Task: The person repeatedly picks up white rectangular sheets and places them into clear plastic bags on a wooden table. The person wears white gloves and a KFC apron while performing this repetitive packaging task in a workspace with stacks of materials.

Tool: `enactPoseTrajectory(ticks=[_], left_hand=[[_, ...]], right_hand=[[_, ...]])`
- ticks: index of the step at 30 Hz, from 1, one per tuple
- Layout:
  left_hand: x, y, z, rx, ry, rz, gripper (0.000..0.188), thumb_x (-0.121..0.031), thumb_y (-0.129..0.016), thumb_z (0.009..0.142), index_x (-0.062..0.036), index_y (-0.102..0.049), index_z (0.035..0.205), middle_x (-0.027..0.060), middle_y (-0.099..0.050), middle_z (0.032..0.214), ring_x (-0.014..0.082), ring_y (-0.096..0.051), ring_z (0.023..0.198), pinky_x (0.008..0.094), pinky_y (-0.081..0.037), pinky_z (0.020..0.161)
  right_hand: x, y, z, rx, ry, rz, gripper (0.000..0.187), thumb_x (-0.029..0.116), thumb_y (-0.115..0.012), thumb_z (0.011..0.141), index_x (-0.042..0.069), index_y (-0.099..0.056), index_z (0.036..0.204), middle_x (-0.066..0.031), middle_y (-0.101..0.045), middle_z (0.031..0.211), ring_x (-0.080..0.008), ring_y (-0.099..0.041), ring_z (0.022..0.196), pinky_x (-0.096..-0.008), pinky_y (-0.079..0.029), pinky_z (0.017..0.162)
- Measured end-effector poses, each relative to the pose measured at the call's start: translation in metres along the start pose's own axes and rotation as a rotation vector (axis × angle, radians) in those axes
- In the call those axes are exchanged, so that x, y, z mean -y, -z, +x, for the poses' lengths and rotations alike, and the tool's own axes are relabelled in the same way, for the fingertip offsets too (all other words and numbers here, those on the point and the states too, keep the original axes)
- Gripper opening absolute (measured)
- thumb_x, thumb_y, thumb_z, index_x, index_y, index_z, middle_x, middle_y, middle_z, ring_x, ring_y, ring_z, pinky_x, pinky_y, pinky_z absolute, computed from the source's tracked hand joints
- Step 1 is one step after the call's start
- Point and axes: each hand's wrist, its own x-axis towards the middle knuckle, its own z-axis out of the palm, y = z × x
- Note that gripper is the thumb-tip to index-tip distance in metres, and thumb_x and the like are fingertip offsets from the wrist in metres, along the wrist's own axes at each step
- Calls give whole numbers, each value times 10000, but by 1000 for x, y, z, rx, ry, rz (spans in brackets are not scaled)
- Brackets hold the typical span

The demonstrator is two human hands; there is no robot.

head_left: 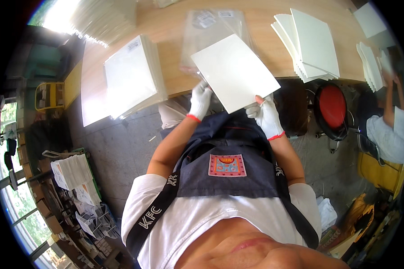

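Observation:
A blank white rectangular board [235,74] is held tilted over the table's near edge. My right hand [265,115], in a white glove with a red cuff, grips its near right corner, thumb on top and fingers beneath. My gloved left hand [200,99] is curled beside the board's left edge, near the mouth of a clear plastic bag; what its fingertips pinch is too small to make out. Under and beyond the board, clear plastic bags [191,40] with white labels lie flat on the table, partly covered by it.
On the wooden table [173,58], a stack of bagged boards [132,78] lies left and fanned white boards [316,42] lie right. A red-seated stool [332,105] stands below the right side. Another person's arm [389,98] shows at far right. Paper bundles [72,172] stand lower left.

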Motion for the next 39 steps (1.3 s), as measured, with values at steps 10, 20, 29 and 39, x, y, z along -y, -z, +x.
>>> enactPoseTrajectory(ticks=[10,20,29,39], left_hand=[[28,11,-42,122,268,-68,263,-225,-530,948,8,-579,1057,73,-664,894,113,-593,595,242,-516,536],[21,53,-33,60,302,-35,209,-208,-527,946,-13,-580,997,91,-668,922,140,-647,670,257,-553,584],[17,56,-33,78,351,-87,242,-153,-511,923,54,-550,1041,125,-659,926,189,-661,722,277,-560,625],[5,71,-45,35,49,346,161,-179,-585,912,-22,-618,921,75,-666,903,125,-621,701,244,-513,609]], right_hand=[[-57,-20,27,-209,-30,542,331,149,-432,986,-21,-400,1268,-254,-523,1211,-365,-539,1134,-459,-451,1009],[-45,-74,42,271,419,-1680,200,274,-554,901,117,-570,1025,-58,-645,679,-171,-638,579,-320,-479,502],[-54,-94,57,453,620,-2161,110,181,-565,861,99,-521,918,-63,-641,628,-199,-656,577,-359,-499,459],[61,174,-3,-935,557,-317,214,115,-482,894,-29,-626,957,-87,-637,784,-183,-643,760,-265,-522,662]])
